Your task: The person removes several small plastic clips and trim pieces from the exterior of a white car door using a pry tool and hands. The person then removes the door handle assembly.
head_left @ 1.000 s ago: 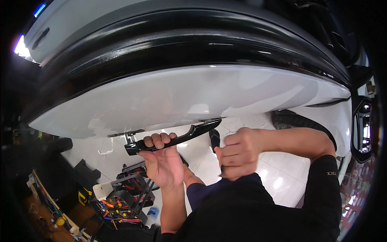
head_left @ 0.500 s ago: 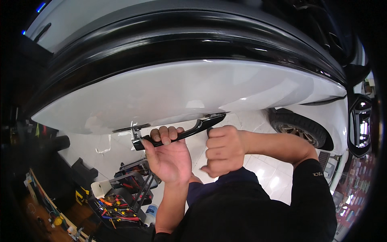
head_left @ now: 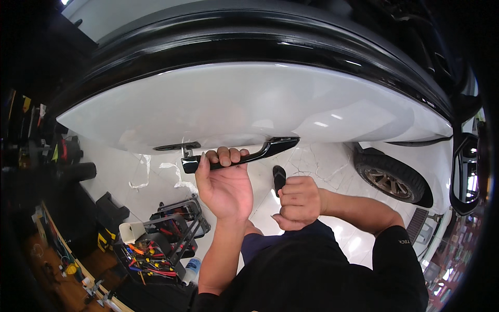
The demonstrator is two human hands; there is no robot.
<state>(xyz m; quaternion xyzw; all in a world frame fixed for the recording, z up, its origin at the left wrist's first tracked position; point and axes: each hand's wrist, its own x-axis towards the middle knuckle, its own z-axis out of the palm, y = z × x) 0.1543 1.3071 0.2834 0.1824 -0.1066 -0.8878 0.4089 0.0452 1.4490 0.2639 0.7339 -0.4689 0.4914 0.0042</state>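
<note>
A glossy black car door handle (head_left: 254,157) sits along the white door panel (head_left: 228,99). My left hand (head_left: 224,187) is closed round its left part, palm up, with the fingers over the bar and the thumb near the end. That left end stands away from the door, and a metal bracket (head_left: 186,150) spans to a dark recess (head_left: 176,146) in the panel. The right end meets the panel. My right hand (head_left: 300,203) is a fist held apart, below and right of the handle; its inside is hidden.
A tool tote (head_left: 156,255) full of screwdrivers and pliers stands at lower left, beside a bottle (head_left: 192,270). White strips (head_left: 179,177) lie on the tiled floor. A sandal (head_left: 279,178) shows below the handle. The car's front wheel (head_left: 387,177) is at right.
The view has shifted, so the door and handle sit higher. My left hand keeps its hold, and the handle's left end stands off the door in both frames. My right fist appears slightly lower.
</note>
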